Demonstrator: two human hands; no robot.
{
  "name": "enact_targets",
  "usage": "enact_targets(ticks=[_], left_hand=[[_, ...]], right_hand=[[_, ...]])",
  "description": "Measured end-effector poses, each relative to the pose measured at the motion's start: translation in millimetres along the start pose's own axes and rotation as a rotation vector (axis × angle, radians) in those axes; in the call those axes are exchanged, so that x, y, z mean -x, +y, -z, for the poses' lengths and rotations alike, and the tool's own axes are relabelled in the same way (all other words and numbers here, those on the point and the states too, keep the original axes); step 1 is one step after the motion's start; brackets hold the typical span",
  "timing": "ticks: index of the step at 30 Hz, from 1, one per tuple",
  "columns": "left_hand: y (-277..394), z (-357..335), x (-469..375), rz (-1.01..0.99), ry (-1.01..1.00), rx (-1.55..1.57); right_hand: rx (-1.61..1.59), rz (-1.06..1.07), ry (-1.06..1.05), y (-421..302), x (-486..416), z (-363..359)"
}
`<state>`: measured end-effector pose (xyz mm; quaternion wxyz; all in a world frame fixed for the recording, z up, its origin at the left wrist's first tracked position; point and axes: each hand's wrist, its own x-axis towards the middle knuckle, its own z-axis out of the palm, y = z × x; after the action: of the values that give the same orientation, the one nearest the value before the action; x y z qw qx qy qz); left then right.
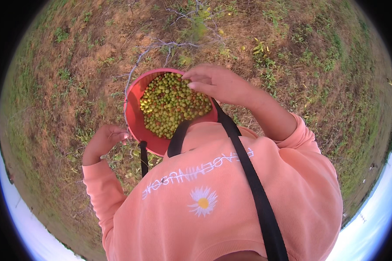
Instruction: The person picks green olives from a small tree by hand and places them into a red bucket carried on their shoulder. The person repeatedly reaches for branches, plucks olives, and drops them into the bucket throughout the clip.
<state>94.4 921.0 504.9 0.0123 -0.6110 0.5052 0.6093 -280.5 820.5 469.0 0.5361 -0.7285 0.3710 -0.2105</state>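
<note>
A red bucket point(135, 122) hangs at my front, with many small round fruits point(170, 104), mostly green and some reddish brown, heaped inside it. Over the bucket's right rim reaches my right hand point(215, 83), thumb and fingers apart above the fruit, with nothing visible in them. At the lower left, outside the rim, my left hand point(107, 140) pinches the end of a thin bare grey branch point(135, 65). This branch curves up along the bucket's left side and forks beyond its far rim. The fingertips of my left hand are partly hidden from view.
Black straps point(248, 169) run from the bucket over my peach sweatshirt point(222, 228). Twigs with blurred leaves point(199, 29) stick out beyond the bucket. Dry grassy soil point(94, 49) with low weeds point(269, 65) and a few yellowish fruits point(221, 32) surrounds me.
</note>
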Motion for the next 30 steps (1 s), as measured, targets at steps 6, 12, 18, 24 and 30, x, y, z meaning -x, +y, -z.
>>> enact_targets(ticks=[6, 12, 18, 24, 30], left_hand=[[4.1, 3.4, -2.5, -0.048, -0.036, 0.02], [-1.4, 1.8, -2.4, 0.057, 0.01, 0.003], [2.6, -0.7, -2.3, -0.004, -0.023, 0.057], [7.9, -7.6, -3.0, -0.01, 0.005, 0.077], [11.7, -8.5, -0.4, 0.116, 0.008, 0.056]], right_hand=[[0.356, -0.257, 0.455, 65.4, -20.8, 73.4], [0.819, -0.311, 0.32, 109.8, -63.5, 84.4], [0.858, -0.446, 0.238, 128.8, -83.8, 91.1], [0.841, -0.451, 0.168, 131.2, -85.3, 100.8], [0.752, -0.405, 0.347, 127.1, -74.4, 93.9]])
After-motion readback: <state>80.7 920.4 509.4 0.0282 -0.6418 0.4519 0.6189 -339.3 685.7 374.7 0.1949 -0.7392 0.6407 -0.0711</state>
